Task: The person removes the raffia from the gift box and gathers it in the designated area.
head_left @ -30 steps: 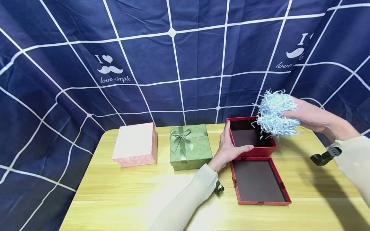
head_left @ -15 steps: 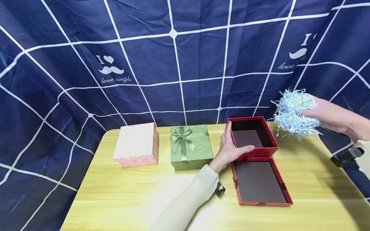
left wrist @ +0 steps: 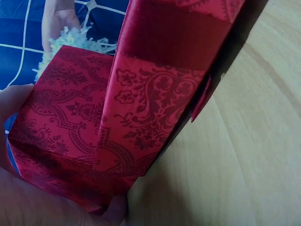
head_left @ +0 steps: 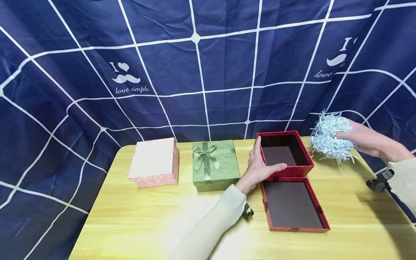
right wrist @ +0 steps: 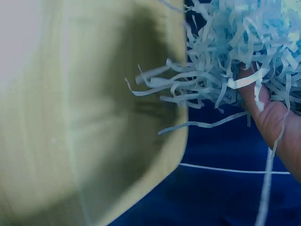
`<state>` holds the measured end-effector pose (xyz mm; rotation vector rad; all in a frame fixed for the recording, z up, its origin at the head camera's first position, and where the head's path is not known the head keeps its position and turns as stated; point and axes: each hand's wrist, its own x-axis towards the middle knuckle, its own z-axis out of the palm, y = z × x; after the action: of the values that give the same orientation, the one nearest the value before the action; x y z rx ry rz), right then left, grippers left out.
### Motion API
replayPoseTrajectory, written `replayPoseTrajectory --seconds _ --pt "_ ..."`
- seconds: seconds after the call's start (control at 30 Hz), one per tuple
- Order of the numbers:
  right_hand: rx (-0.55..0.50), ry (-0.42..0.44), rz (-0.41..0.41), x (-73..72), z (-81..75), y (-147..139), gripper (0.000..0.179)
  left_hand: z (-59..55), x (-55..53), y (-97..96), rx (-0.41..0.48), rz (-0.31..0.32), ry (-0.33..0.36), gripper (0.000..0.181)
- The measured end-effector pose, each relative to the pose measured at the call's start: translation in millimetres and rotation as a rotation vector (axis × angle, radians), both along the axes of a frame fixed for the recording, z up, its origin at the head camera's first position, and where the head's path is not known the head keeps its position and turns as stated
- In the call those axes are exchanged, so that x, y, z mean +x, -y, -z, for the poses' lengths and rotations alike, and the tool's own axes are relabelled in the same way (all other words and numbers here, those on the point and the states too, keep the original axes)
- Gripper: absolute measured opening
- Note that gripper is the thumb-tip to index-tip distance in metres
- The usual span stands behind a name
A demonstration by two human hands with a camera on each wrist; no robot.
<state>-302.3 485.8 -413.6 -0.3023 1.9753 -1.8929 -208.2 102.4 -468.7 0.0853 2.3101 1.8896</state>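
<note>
My right hand grips a fluffy bundle of pale blue shredded paper above the table's far right corner. In the right wrist view, the thumb presses into the paper strands and loose strips dangle out. An uncovered red gift box with a dark, bare inside stands to the left of the bundle. My left hand holds that box by its near left corner, thumb along the front wall and fingers on the left side. The left wrist view shows the box's patterned red wall between thumb and fingers.
The red lid lies inside up against the front of the box. A green gift box with a ribbon bow and a pink box stand further left on the wooden table. Behind hangs a blue gridded curtain.
My right hand has carried the shredded paper rightward, away from over the red box, then lowered it slightly. The left hand has stayed on the box.
</note>
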Motion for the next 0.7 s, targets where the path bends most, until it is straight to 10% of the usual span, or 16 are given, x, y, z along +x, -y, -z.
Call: replayPoseTrajectory --seconds 0.2,0.7 --pt "0.325 -0.043 0.066 -8.8 23.9 -3 0.048 0.3 -1.1 -2.1 0.000 0.001 0.002 0.125" --pt "0.661 -0.212 0.089 -16.2 48.1 9 0.079 3.2 1.4 0.0 0.004 0.000 0.006 0.125"
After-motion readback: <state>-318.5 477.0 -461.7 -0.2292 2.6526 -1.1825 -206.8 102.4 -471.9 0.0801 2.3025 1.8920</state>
